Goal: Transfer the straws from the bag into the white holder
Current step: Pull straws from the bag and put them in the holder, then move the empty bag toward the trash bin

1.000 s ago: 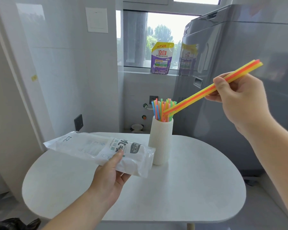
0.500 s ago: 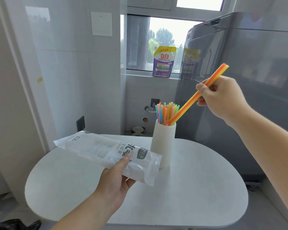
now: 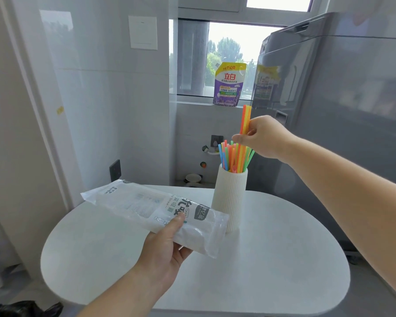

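Observation:
A white ribbed holder [image 3: 229,197] stands on the round white table [image 3: 272,259], with several coloured straws [image 3: 229,156] sticking out of its mouth. My right hand [image 3: 263,138] is just above the holder, pinching a few orange and yellow straws [image 3: 246,118] nearly upright, their lower ends inside the holder's mouth. My left hand [image 3: 165,248] grips the clear plastic straw bag [image 3: 151,207] from below, holding it above the table to the left of the holder. The bag looks flat; I see no straws in it.
A tall grey appliance [image 3: 341,110] stands close behind and right of the table. A purple and yellow detergent pouch [image 3: 229,84] sits on the window sill. The wall on the left carries a dark socket [image 3: 114,170].
My right hand has swung the orange and yellow straws from a slant to nearly upright and lowered them into the holder. The bag in my left hand has barely moved.

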Demonstrator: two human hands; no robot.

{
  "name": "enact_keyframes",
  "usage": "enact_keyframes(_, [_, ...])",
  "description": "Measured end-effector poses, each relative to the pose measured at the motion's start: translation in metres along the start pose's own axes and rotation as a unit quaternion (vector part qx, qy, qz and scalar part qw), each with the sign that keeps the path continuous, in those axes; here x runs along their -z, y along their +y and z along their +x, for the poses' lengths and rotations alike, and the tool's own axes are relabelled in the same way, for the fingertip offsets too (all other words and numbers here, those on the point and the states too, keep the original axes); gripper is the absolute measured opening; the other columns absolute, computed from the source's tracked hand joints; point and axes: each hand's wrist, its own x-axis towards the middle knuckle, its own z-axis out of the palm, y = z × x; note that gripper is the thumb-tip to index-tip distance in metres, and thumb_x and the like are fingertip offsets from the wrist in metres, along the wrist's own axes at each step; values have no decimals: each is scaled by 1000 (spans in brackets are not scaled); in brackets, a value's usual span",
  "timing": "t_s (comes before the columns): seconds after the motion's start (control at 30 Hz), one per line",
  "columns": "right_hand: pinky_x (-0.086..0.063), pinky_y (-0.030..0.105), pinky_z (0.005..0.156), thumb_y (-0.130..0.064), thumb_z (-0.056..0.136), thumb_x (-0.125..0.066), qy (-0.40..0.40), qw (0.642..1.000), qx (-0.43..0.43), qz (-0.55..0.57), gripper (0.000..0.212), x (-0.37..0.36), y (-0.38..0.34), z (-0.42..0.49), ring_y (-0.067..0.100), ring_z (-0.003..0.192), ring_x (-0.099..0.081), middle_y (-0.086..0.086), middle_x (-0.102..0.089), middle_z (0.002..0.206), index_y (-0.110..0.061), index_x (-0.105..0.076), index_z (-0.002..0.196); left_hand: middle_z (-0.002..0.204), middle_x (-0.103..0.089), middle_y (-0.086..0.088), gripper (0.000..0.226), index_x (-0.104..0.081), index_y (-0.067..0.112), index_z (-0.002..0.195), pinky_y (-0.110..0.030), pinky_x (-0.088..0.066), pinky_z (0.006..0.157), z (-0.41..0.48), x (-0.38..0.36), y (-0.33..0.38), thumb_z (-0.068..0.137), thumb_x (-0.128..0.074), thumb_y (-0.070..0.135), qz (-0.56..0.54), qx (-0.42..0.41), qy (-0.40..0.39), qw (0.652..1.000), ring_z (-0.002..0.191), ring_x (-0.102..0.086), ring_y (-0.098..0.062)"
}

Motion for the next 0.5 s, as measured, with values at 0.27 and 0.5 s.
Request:
enact_keyframes(0.27, [-51, 47, 100, -30, 92, -70, 113, 990, 79, 27, 74, -23, 9, 1, 25, 123, -55, 8, -54, 142, -26, -28, 153, 104, -84, -10, 28, -72, 11, 123, -34, -64, 56, 2, 3, 1, 95, -70, 10, 3, 1, 4, 1000, 79, -82, -21])
enact_keyframes(0.5, [-33, 47, 114, -39, 105, -38, 17, 986, 127, -106, 56, -44, 16, -7, 31, 148, -29, 4, -28, 166, -18, -28, 156, 108, -84, -12, 30, -72, 11, 125, -35, -65, 58, 2, 2, -1, 95, -71, 11, 7, 0, 5, 1000, 81, -82, -22])
